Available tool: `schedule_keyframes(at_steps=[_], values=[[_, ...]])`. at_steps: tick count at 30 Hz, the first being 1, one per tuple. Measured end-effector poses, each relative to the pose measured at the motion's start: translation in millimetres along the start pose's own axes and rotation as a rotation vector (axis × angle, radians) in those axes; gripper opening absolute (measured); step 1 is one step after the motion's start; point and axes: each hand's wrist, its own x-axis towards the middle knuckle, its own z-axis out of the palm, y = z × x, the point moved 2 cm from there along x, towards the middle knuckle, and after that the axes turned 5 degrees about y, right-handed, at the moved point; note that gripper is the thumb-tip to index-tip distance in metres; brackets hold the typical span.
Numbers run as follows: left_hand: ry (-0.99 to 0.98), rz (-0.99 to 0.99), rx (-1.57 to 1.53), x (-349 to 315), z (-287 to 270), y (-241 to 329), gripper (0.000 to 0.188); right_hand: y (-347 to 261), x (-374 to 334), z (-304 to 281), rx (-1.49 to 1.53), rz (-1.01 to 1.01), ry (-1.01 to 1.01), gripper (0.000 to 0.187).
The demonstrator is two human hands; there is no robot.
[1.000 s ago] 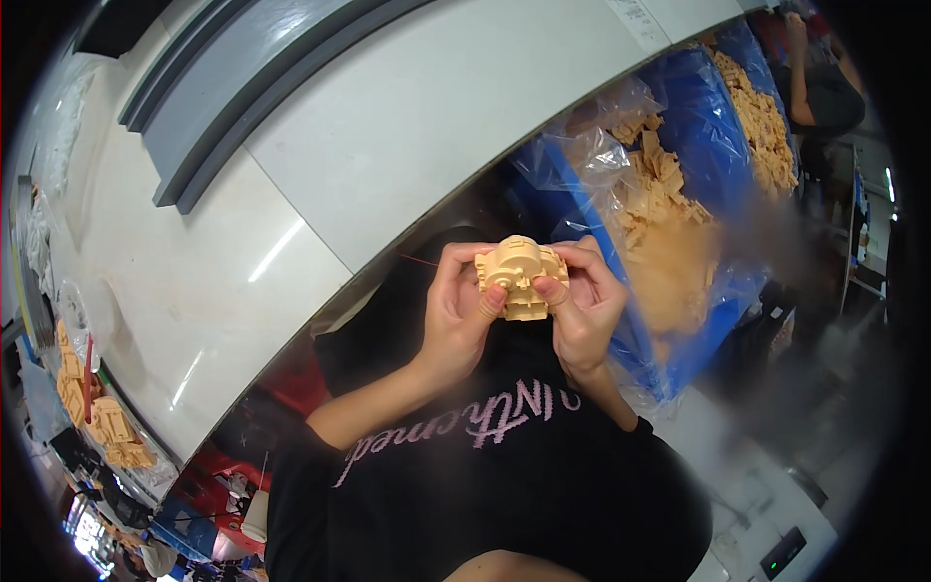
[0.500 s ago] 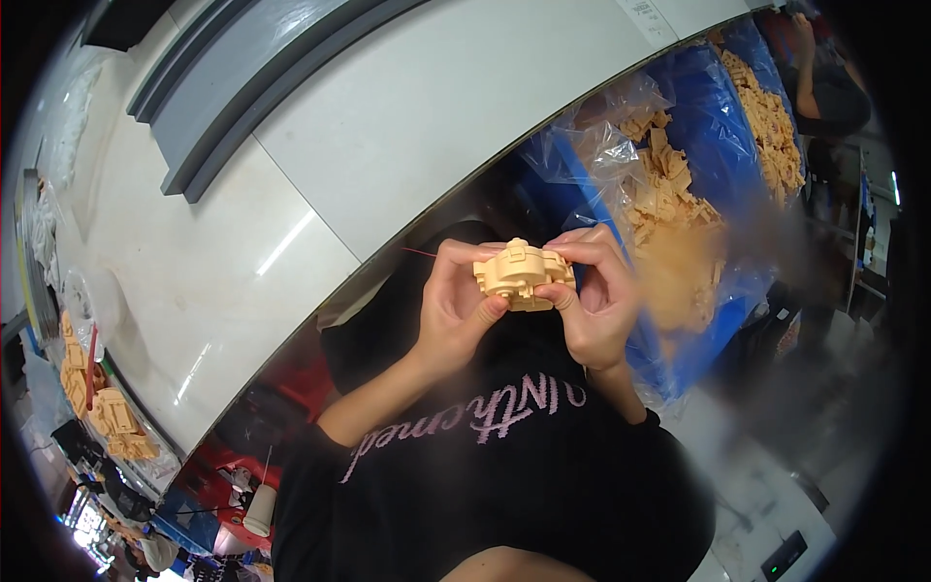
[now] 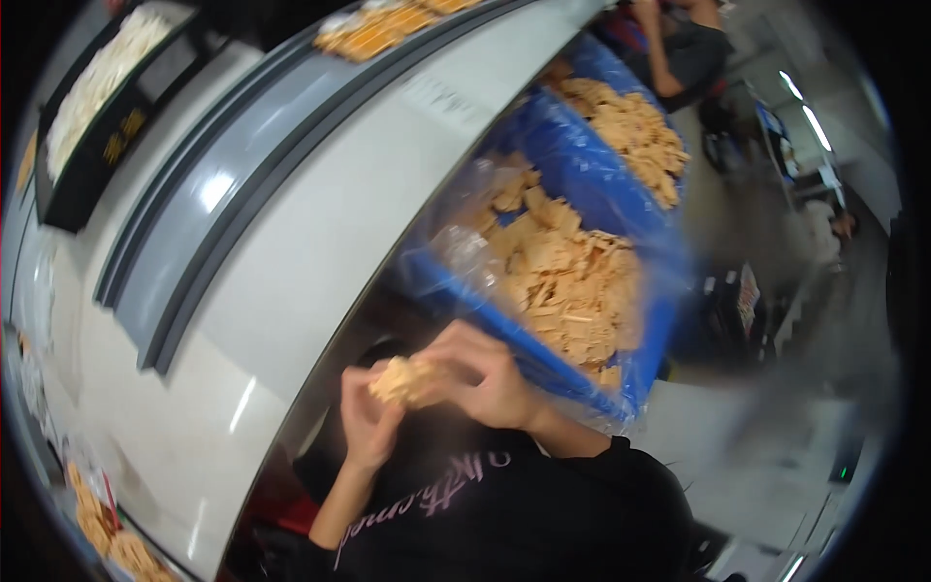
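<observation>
A tan moulded plastic part [image 3: 396,382], blurred by motion, is held up in front of my black shirt, close to the table's edge. My left hand [image 3: 365,419] grips its left end between thumb and fingers. On the other side my right hand [image 3: 490,380] has its fingers bent round the part's right end. My fingers hide some of the part, and the blur hides its detail. Just beyond my right hand stands a blue bin [image 3: 529,361], lined with clear plastic, that holds a heap of flat tan pieces [image 3: 572,281].
A second blue bin with tan pieces [image 3: 630,136] stands behind the first. Along the white table [image 3: 291,291] runs a grey channel [image 3: 218,189] carrying orange-tan parts [image 3: 388,27]. A black box of white items [image 3: 107,97] is at upper left, more tan parts [image 3: 126,548] at lower left. A co-worker's arm [image 3: 659,53] shows at upper right.
The view has swung right, bringing the bins, the black box and the parts on the channel further into sight. Both hands still hold the tan part, which appears turned and blurred.
</observation>
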Motion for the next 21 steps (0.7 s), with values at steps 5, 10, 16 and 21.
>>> schedule_keyframes(at_steps=[5, 10, 16, 21], values=[[-0.024, 0.1, 0.085, -2.9, -1.8, 6.2, 0.052, -7.5, -4.4, 0.7, -0.07, -0.057, 0.031, 0.023], [0.009, 0.09, 0.077, -5.2, 2.1, 14.8, 0.051, -12.2, -6.7, 5.8, -0.055, -0.084, 0.054, 0.022], [0.087, 0.079, -0.057, -8.4, 8.3, 22.1, 0.05, -13.6, 3.5, 5.3, 0.141, -0.074, 0.08, 0.032], [0.08, 0.065, -0.275, -2.4, 3.9, 40.1, 0.057, -14.7, 9.3, 4.2, 0.07, -0.105, -0.045, 0.036]])
